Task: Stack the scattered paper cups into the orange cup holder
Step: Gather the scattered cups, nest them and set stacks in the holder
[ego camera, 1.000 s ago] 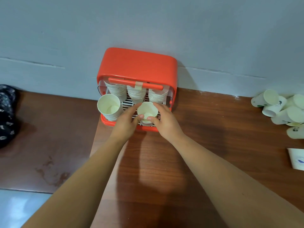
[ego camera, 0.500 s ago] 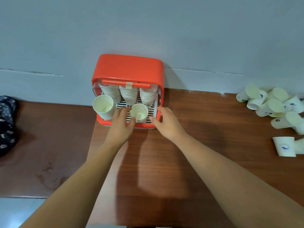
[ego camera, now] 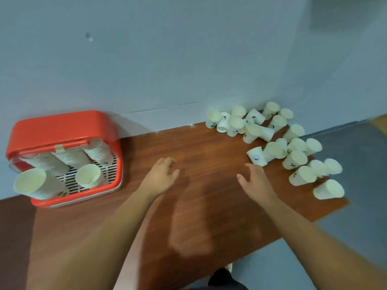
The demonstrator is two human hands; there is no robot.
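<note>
The orange cup holder (ego camera: pixel 52 126) stands at the left against the wall, with several stacks of white paper cups in it. A tall stack (ego camera: pixel 31 184) leans out at its front left, and a short stack (ego camera: pixel 88 178) sits at the front middle. Many loose paper cups (ego camera: pixel 278 141) lie scattered at the table's right end. My left hand (ego camera: pixel 161 176) hovers empty over the middle of the table, fingers loosely curled. My right hand (ego camera: pixel 254 181) is open with fingers spread, just short of a blue-printed cup (ego camera: pixel 256 156).
The brown wooden table (ego camera: pixel 199 155) runs along a grey-blue wall. Its right edge drops to a grey floor (ego camera: pixel 345 216) just past the loose cups. A darker brown surface (ego camera: pixel 14 237) lies at the lower left. A dark shoe (ego camera: pixel 222 279) shows at the bottom.
Both hands have left the cup holder and moved right across the table. The view has swung right, bringing the whole pile of loose cups into sight. The small stack stays in the holder.
</note>
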